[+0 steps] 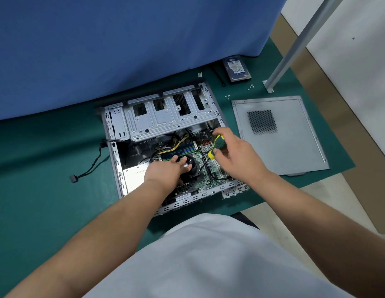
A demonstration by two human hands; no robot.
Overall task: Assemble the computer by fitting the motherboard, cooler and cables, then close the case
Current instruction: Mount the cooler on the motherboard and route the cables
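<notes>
**benchrat:** So where's this build at? Looks like the cooler step to me. The case (165, 147) is lying open on its side on the green desk (47, 147), motherboard (206, 171) already sitting in the bottom of it, and the black round cooler (192, 166) is on the board roughly mid-case.

**fanless_phil:** Yeah, I'd call it fastening the cooler down. Left hand (165, 173) is resting on top of the cooler with the fingers laid fairly flat over it — steadying it, not gripping as far as I can see. Right hand (234, 151) has its fingers curled round a green-and-yellow screwdriver (216, 146), held above the board to the right of the cooler. Can't see the tip, so no idea if it's on a screw yet.

**benchrat:** Next move then?

**fanless_phil:** My guess — get the tip seated in a cooler screw while the left hand keeps the thing from shifting. Needs the driver upright and clear of the black cables (205, 166) looping across the board right beside the cooler. The yellow-and-black bundle (176, 145) behind it looks out of the way.

**benchrat:** Plenty left after that. The side panel (279, 134) is off, flat on the desk to the right of the case, and a hard drive (236, 69) sits further back with some loose screws (250, 87) near it. One cable (88, 166) hangs out the left side of the case onto the desk too.

**fanless_phil:** Board itself looks seated flat; whether it's screwed in I can't tell.
</notes>
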